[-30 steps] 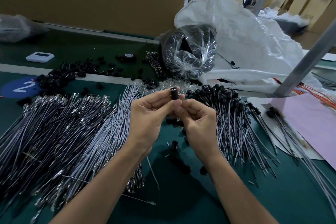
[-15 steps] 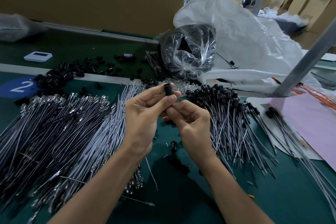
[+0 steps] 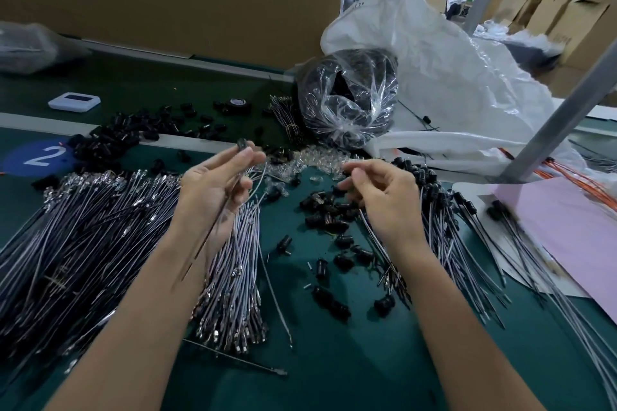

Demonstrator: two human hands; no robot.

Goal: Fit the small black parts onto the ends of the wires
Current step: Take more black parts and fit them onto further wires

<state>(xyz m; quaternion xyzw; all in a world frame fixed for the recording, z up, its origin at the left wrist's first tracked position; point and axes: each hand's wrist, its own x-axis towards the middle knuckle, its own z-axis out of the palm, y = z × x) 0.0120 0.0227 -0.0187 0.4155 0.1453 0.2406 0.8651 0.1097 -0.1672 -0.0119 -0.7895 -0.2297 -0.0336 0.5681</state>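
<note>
Being pinched between the thumb and fingertips of the left hand, a small black cylindrical plastic part is held above the green table mat. Thin dark wires are seen running from it down across the palm; how they join the part is lost in motion blur. The right hand is held apart from the left, its fingers curled above a scatter of loose black parts. Whether anything is gripped there cannot be told, since the fingertips are blurred and a few wires below the hand are partly hidden by it.

A broad heap of bare grey metal-tipped wires is spread to the left and cut off by the frame edge. A fan of black-capped wires is laid to the right, partly covered by the right hand. A clear plastic bag of black parts is set behind.
</note>
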